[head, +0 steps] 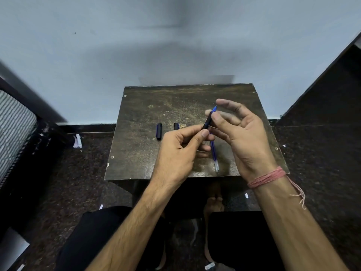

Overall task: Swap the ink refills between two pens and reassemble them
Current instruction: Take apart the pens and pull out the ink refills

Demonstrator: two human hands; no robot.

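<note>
I judge the pen barrel [207, 122] light, rigid and a little slick, so it is best taken round its middle with thumb and forefinger; it stands tilted in the centre of the frame, above the small dark table [148, 106], its blue tip pointing up and away from me; the tip looks fine and I would keep pressure off it.

My left hand [179, 153] has its fingers curled, and thumb and forefinger pinch the lower end of the barrel; my right hand [240, 133] is mostly spread, the upper fingers straight and apart; two fingertips [214, 116] lie against the barrel near the tip, though whether they pinch it or merely steady it I cannot tell.

A loose refill [214, 156] lies on the table just below my hands, towards the lower right of the tabletop, blue along most of its length and clear at the near end; it looks thin and bendy, so I would pick it up near its middle and avoid flexing it.

Two dark caps [159, 131] stand left of centre on the table, near each other; the second [176, 126] is just beside my left knuckles.
</note>
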